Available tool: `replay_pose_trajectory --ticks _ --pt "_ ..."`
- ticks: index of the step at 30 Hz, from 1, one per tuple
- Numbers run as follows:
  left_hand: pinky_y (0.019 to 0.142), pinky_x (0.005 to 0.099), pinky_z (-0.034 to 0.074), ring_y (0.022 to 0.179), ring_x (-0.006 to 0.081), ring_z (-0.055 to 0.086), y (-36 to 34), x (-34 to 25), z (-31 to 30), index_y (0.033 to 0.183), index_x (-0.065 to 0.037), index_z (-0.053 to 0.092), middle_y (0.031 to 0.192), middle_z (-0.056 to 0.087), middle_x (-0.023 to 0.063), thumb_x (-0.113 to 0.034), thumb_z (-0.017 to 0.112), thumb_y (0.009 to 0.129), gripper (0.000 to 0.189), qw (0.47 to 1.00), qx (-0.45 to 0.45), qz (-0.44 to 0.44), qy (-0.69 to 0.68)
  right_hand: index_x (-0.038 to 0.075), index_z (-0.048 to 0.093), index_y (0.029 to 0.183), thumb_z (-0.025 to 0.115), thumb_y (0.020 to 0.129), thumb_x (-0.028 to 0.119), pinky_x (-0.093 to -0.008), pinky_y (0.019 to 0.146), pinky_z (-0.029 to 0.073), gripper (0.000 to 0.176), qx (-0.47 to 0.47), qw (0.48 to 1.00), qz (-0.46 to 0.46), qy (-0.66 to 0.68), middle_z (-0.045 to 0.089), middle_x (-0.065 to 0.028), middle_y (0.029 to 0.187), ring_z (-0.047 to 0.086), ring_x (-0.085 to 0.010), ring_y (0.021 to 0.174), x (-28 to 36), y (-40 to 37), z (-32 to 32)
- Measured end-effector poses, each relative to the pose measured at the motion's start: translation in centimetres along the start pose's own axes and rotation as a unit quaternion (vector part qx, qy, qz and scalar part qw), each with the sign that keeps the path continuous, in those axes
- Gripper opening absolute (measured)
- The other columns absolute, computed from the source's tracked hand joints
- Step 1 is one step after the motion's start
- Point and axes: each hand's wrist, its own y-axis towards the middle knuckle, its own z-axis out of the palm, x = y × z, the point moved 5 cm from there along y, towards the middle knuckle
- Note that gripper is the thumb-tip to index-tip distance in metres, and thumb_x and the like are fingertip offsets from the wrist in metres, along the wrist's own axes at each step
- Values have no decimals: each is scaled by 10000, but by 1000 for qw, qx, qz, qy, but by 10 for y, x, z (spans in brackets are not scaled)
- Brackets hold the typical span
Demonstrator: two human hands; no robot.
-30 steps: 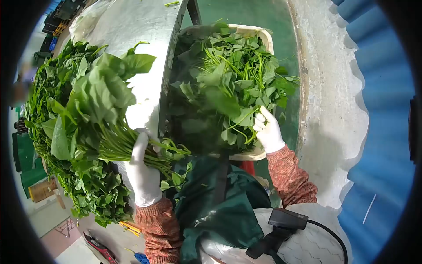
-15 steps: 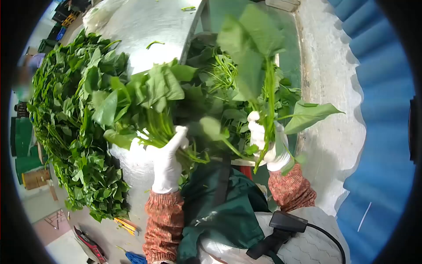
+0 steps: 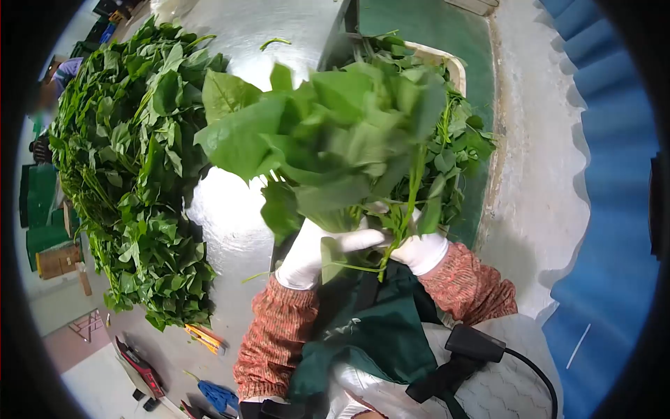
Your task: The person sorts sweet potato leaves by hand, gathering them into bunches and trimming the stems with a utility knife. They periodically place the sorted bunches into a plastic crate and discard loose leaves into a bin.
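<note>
A large bunch of leafy greens [image 3: 342, 133] with broad leaves stands in front of my body, blurred at its top. My left hand [image 3: 317, 251], in a white glove, is closed around the lower stems of the bunch, its thumb pointing right. Beside it my right hand [image 3: 424, 250], also gloved in white, is closed at the right side of the bunch, where upright green stems [image 3: 412, 199] pass in front of its fingers. Leaves hide most of the fingers of both hands. A thin stem sticks out below my left thumb.
A long heap of greens [image 3: 139, 181] covers the left part of the metal table [image 3: 237, 216]. Behind the bunch, a pale crate [image 3: 455, 68] holds more greens. Yellow-handled tool [image 3: 204, 338] lies at the table's near edge. Blue corrugated sheeting [image 3: 614, 209] stands at right.
My hands have come together; the right moved left with its stems and the left moved right with its bunch. The two lots of greens now form one bunch.
</note>
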Motion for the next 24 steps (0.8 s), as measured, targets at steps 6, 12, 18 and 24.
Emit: replay_pose_trajectory --ticks 6,12,18,24 --pt "744 300 482 884 162 581 -16 52 -2 1119 -50 612 986 627 49 -199 760 804 378 972 19 128 198 87 528 1213 631 873 181 -326 829 450 368 -37 983 -31 -177 589 -67 1106 553 -188 1001 36 -1 40" --pt "755 331 483 873 202 566 -27 76 -7 1113 -67 576 989 582 60 -264 594 905 287 855 -64 294 423 103 544 1090 579 910 176 -259 653 410 197 -95 985 16 143 546 -1 925 518 -111 801 32 10 45" --pt "660 239 413 676 65 492 -11 7 -18 1005 -64 659 731 521 -72 -234 639 901 200 955 -175 9 -237 119 559 967 527 948 171 -192 477 369 64 -305 937 -36 165 504 65 743 482 -34 602 33 -7 21" --pt "597 242 371 608 67 437 -9 -28 -68 800 -83 604 652 470 -57 -136 684 870 119 918 -283 115 -252 -5 569 1097 564 963 263 -254 595 458 300 -278 899 -24 -336 606 -42 781 561 -120 667 55 -14 -72"
